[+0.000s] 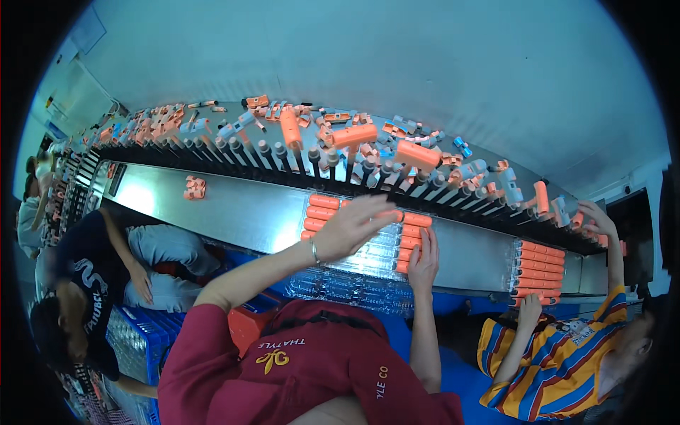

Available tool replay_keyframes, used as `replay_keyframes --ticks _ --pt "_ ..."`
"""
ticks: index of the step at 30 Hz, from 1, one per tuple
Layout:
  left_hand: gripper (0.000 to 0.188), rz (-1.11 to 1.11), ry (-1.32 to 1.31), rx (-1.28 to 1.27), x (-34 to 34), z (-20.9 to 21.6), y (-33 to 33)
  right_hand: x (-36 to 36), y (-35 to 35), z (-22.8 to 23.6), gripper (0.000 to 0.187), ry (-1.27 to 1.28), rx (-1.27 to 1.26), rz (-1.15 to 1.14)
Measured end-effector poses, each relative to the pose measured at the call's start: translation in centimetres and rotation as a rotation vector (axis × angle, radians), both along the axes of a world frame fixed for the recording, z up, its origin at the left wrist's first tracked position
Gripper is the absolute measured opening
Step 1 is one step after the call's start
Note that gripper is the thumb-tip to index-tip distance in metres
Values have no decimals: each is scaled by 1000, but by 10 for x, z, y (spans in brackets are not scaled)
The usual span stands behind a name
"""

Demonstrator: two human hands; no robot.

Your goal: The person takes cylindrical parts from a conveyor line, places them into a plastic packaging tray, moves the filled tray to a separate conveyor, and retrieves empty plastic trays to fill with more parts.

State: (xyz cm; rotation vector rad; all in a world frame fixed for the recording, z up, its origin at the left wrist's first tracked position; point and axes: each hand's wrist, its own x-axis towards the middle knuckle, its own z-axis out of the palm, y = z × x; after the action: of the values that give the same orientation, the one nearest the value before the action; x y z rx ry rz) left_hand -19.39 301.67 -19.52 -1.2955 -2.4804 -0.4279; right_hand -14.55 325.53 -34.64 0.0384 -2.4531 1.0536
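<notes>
My left hand (354,225), slightly blurred, reaches over a clear plastic tray (368,258) with its fingers stretched to the right. An orange cylindrical piece (397,215) shows by its fingertips; I cannot tell whether they touch it. Rows of orange cylinders lie in the tray, one column (324,201) at its left and another (416,220) at its right. My right hand (424,261) rests along the right column's edge, its fingers extended and apart. My left hand hides the tray's middle.
Beyond the trays runs a row of black upright pegs (315,159), some capped with orange cylinders (290,127). Loose orange and grey parts (159,122) lie behind it. A co-worker at right handles another tray (542,265); another person sits at left beside a blue crate (152,329).
</notes>
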Motion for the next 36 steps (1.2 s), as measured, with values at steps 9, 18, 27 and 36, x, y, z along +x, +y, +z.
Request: replay_keyframes --ticks 9,18,27,36 --pt "39 124 -213 -250 -125 108 79 -1 64 -15 44 -14 -12 12" --pt "49 303 185 38 -73 78 68 2 133 -16 45 -10 -9 -9" --pt "51 369 -20 -218 -77 127 80 3 207 -21 47 -15 6 -8" --pt "43 350 516 245 10 34 159 15 270 -17 46 -1 -7 -1"
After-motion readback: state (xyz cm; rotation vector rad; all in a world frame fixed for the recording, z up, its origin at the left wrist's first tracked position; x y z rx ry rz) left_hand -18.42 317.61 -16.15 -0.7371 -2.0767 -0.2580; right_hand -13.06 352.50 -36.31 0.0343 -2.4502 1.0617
